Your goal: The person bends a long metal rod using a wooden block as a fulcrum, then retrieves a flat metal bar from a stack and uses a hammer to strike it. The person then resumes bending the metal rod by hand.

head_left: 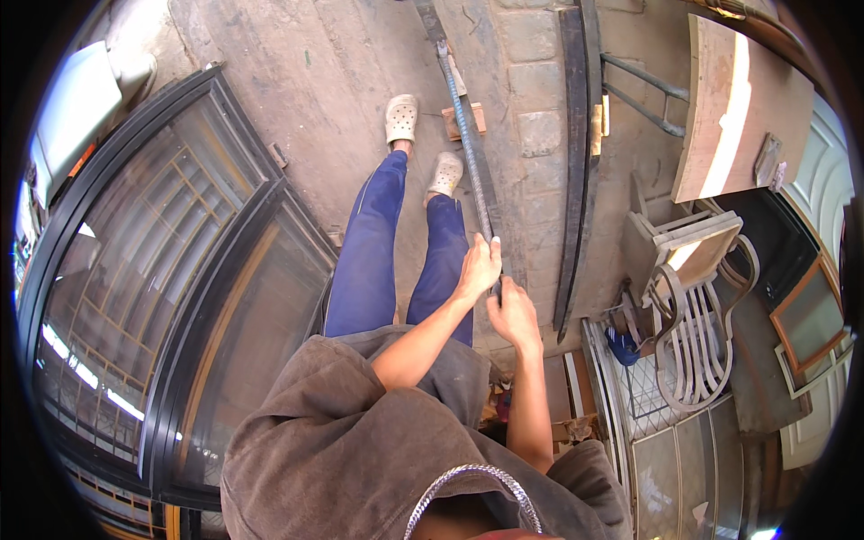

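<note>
A long dark bar (483,171) runs away from me over the floor. Along it lies a narrow bluish-grey strip (467,126) with fine cross marks, its kind unclear. My left hand (481,267) is closed at the near end of this strip, with the fingertips pressed together over it. Just below and to the right, my right hand (513,312) has its fingers curled in beside the bar's near end; what they hold is hidden. A small wooden block (464,121) sits under the bar, close to my feet in pale clogs.
Large black-framed panels (171,261) stand at my left. To the right, long dark bars (573,171) lie near a wooden board (751,108) with metal legs. A slatted chair (697,342) and several frames and panels crowd the right side.
</note>
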A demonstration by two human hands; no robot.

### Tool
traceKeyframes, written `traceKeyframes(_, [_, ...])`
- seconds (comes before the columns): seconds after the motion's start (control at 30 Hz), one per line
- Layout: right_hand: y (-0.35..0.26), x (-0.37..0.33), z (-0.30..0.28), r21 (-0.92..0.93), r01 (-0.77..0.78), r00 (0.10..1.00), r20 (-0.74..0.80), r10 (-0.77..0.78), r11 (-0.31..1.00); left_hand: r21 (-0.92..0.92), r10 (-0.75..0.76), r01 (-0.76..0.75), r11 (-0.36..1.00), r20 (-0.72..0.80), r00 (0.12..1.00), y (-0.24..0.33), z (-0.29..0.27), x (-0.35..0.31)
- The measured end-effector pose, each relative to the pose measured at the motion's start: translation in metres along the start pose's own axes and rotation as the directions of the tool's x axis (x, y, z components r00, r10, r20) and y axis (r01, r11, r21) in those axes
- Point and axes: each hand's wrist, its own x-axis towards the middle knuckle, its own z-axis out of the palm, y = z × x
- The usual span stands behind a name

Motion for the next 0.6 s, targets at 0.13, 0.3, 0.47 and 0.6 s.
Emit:
traceKeyframes(0.13, [0.0, 0.025, 0.032, 0.012, -0.134, 0.982, -0.135, 0.135, 0.991, 0.088, 0.055, -0.065, 0.994, 0.113, 0.992, -0.016, 0.002, 0.016])
traceKeyframes(0.3, [0.022, 0.034, 0.027, -0.162, -0.209, 0.947, -0.278, 0.159, 0.964, 0.109, -0.021, 0.013, 0.994, 0.069, 0.997, 0.009, 0.035, 0.031])
traceKeyframes(0.47, [0.026, 0.033, 0.007, -0.223, -0.21, 0.933, -0.337, 0.127, 0.952, -0.595, -0.239, 0.204, 0.778, 0.02, 0.971, 0.041, 0.047, 0.067])
traceKeyframes(0.6, [0.027, 0.036, 0.017, -0.172, -0.179, 0.942, -0.313, 0.118, 0.969, -0.324, -0.164, 0.072, 0.943, -0.268, 0.949, 0.024, 0.053, 0.082])
